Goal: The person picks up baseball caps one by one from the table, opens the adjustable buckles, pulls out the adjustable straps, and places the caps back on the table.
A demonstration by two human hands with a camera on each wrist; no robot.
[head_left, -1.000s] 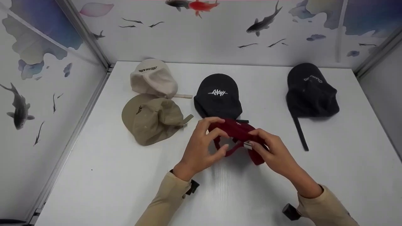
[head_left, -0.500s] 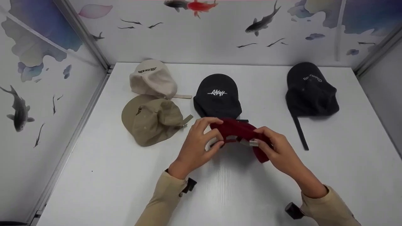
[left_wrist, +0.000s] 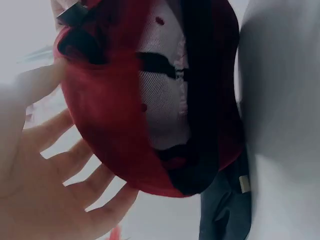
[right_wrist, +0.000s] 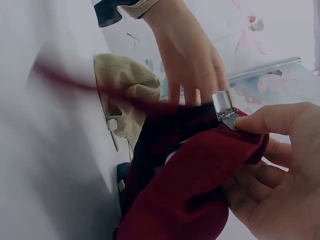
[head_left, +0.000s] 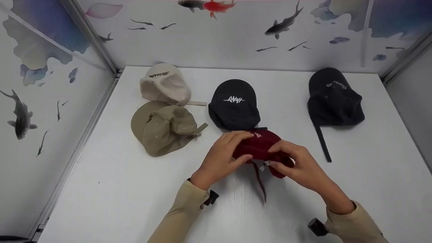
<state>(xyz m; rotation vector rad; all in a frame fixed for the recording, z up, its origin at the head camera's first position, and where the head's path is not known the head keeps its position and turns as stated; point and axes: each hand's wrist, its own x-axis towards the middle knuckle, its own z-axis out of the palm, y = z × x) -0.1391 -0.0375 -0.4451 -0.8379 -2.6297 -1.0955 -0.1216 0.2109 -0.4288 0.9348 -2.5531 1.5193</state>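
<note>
A dark red baseball cap [head_left: 254,148] is held up off the white table between my hands. My right hand [head_left: 297,163] pinches its rear edge beside an open metal buckle [right_wrist: 223,106], thumb close under the clasp. My left hand [head_left: 222,162] touches the other side, its fingers fairly straight and spread along the crown in the left wrist view. The cap's strap [head_left: 259,184] hangs free of the buckle and is blurred in the right wrist view. The pale lining [left_wrist: 162,95] shows inside the cap.
A black cap [head_left: 234,104] lies right behind the red one. Cream [head_left: 165,82] and khaki [head_left: 162,130] caps lie at left, touching. Another dark cap [head_left: 334,98] with a long strap lies at right. Printed panels [head_left: 219,40] wall the table's back and left.
The strap, earlier looped through the buckle, now dangles loose and the buckle has opened. My left hand, earlier at the strap, has straightened its fingers over the cap. The other caps stay put.
</note>
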